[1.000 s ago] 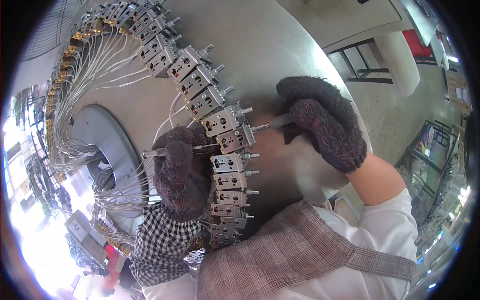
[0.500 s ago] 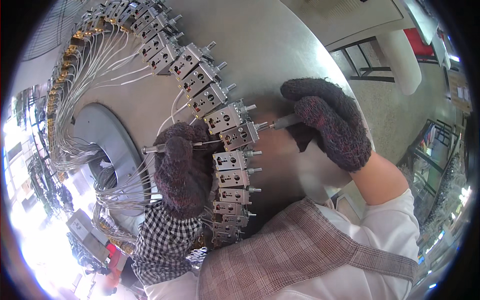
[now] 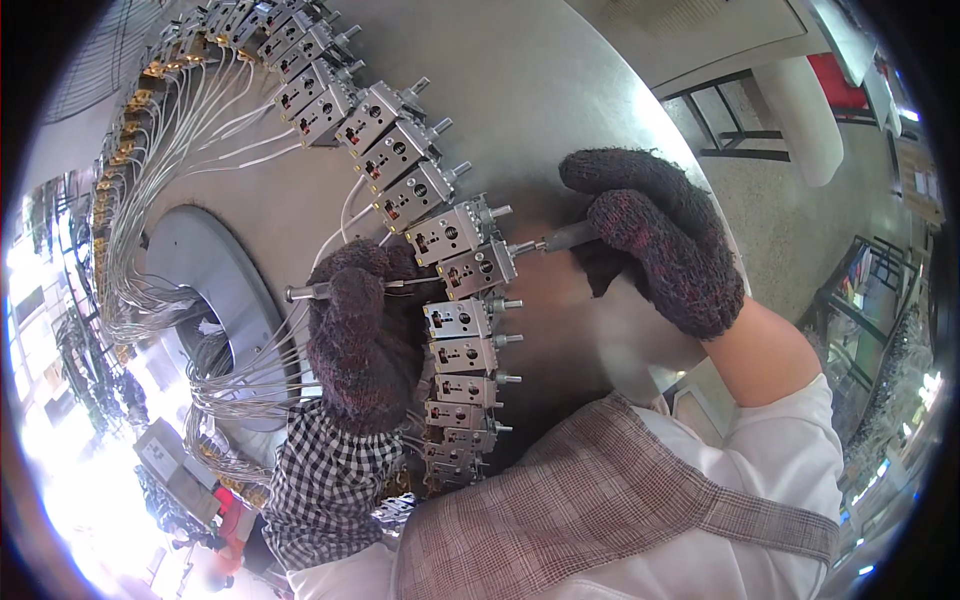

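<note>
Both my hands wear dark knitted gloves. My left hand (image 3: 362,335) grips a thin metal rod tool (image 3: 320,291) whose tip reaches a small grey metal switch unit (image 3: 478,270) in a curved row of such units (image 3: 400,150) on a round steel machine table (image 3: 560,100). My right hand (image 3: 660,240) holds a slim metal driver (image 3: 565,237) with its tip against the shaft of that same unit from the right side. Several more units (image 3: 462,355) continue down the row beneath my left hand.
Bundles of thin pale wires (image 3: 170,130) run from the units to the left and down. A grey disc (image 3: 205,270) lies at the machine's centre. A black metal frame (image 3: 730,110) and white post (image 3: 805,110) stand on the floor at the upper right.
My right hand and its driver have shifted slightly with the row of units; the left hand keeps its rod on the unit.
</note>
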Motion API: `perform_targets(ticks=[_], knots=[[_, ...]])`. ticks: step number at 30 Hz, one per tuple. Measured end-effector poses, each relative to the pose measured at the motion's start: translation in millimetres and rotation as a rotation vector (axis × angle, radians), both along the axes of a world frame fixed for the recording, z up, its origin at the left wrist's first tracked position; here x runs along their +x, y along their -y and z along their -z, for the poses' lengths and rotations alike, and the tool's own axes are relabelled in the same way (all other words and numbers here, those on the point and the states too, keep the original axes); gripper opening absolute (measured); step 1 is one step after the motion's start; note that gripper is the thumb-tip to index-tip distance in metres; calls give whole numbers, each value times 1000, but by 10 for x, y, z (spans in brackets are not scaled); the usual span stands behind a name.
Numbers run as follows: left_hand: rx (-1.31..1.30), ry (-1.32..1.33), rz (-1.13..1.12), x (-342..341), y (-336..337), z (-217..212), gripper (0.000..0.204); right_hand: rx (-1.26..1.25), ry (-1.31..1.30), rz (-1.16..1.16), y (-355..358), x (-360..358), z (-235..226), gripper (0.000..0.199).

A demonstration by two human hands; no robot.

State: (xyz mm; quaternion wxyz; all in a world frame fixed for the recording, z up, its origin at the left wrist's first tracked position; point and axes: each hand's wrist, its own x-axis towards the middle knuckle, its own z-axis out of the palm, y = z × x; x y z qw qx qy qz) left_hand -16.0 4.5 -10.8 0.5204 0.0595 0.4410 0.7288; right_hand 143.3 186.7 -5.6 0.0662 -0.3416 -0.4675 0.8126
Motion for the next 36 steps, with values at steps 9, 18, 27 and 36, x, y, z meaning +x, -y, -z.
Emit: perform_targets(ticks=[9, 18, 27, 36], knots=[[-53, 83, 18, 10, -48, -89, 30, -36, -45, 6, 6, 7, 45, 28], [-40, 73, -204, 18, 52, 41, 26, -59, -150, 33, 5, -35, 94, 28], [59, -17, -121, 7, 74, 48, 26, 239, -40, -92, -70, -14, 62, 24], [-57, -162, -83, 45, 10, -75, 30, 417, -69, -73, -58, -57, 94, 25]])
